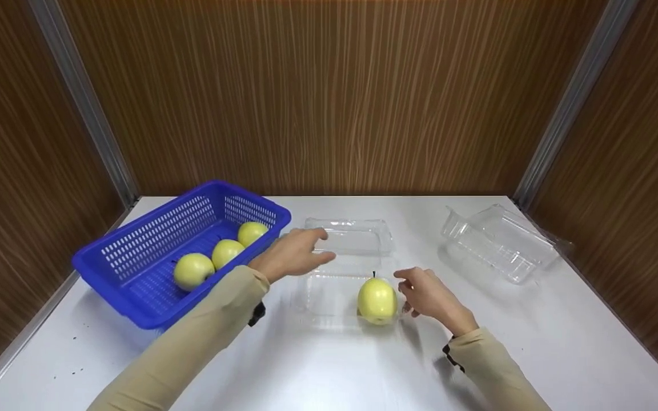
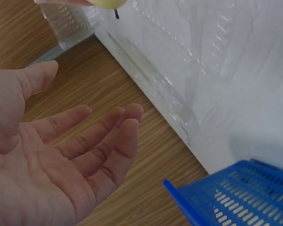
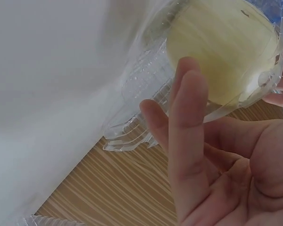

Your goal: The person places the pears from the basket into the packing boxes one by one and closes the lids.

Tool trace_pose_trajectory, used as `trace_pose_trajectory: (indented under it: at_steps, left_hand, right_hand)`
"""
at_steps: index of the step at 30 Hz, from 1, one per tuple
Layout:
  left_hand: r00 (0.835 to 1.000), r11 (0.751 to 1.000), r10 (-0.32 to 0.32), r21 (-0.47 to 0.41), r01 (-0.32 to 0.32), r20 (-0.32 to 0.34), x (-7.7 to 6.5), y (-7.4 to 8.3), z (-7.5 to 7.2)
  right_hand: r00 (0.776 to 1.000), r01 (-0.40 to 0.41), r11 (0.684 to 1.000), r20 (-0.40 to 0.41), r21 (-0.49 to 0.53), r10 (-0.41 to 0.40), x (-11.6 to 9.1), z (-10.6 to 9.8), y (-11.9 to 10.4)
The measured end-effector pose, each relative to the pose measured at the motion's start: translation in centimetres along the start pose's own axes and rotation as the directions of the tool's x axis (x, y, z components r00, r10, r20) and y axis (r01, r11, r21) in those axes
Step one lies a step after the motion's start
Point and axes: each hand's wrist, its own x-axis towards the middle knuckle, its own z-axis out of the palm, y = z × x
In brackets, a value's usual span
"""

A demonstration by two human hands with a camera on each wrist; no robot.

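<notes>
A yellow-green apple [image 1: 377, 301] sits, stem up, at the right end of a clear plastic clamshell box [image 1: 329, 294], whose lid [image 1: 357, 240] lies folded back behind it. Just right of that apple is my right hand [image 1: 432, 297], holding nothing, its fingers loosely bent. In the right wrist view its fingers [image 3: 188, 122] overlap the apple [image 3: 221, 42] and the box's clear wall. My left hand [image 1: 297, 251] hovers between the blue basket [image 1: 109, 290] and the box, thumb and fingers spread. The left wrist view shows an empty palm [image 2: 42, 174].
Three similar apples [image 1: 193, 272] lie along the near right side inside the basket, at the table's left. Another clear plastic box [image 1: 500, 242] stands open at the back right. Wood-grain panels [image 1: 329, 97] enclose the white table [image 1: 317, 371] at the back and sides.
</notes>
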Motion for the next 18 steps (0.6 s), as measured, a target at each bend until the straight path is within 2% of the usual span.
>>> trace_pose_trajectory:
  at_steps: [5, 7, 13, 18]
  left_hand:
    - [0.993, 0.998, 0.070, 0.008, -0.069, -0.099, -0.8, -1.9, -1.4]
    - [0.990, 0.997, 0.076, 0.014, -0.074, -0.116, -1.0, -2.6, -2.0]
    - [0.988, 0.999, 0.025, 0.040, -0.019, -0.152, -1.9, -4.2, -3.2]
    - [0.984, 0.999, -0.032, 0.012, 0.034, -0.175, -2.7, -5.8, -4.3]
  right_hand:
    - [1.000, 0.017, 1.000, -0.024, 0.016, -0.017, -0.1, 0.1, 0.1]
    - [0.999, 0.025, 0.999, -0.036, 0.021, -0.024, -0.2, 0.1, 0.2]
    - [0.999, 0.011, 1.000, -0.053, 0.007, -0.010, -0.2, 0.3, 0.3]
    - [0.998, 0.008, 0.999, -0.058, -0.048, -0.011, -0.2, 0.3, 0.2]
